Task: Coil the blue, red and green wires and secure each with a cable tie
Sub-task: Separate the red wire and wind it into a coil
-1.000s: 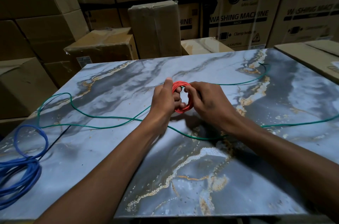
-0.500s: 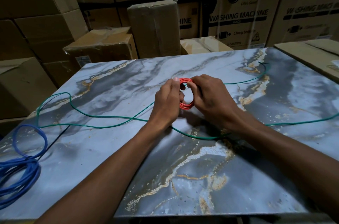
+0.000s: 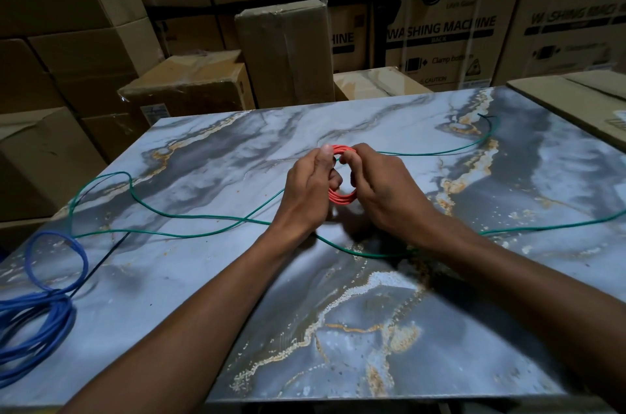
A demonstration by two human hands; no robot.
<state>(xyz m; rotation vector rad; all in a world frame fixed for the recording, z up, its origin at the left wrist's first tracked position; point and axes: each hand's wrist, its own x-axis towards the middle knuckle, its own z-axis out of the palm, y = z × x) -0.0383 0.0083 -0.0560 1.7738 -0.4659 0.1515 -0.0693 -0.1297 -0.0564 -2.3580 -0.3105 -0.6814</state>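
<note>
Both hands shifted slightly up-table since earlier frame. Red wire coil [image 3: 342, 197] held above marble tabletop [image 3: 372, 329], left hand [image 3: 310, 191] and right hand [image 3: 386, 191] gripping opposite sides. Green wire [image 3: 189, 235] loose beneath; blue wire [image 3: 37, 315] at left edge.

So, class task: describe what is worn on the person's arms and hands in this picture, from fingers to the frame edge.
Nothing is worn. The left hand and right hand are bare, with no gloves, and no rings show on the fingers. Both forearms are uncovered to the frame edge: no sleeves, watch, bracelet or markings in view. Dim light may hide small details.
</note>
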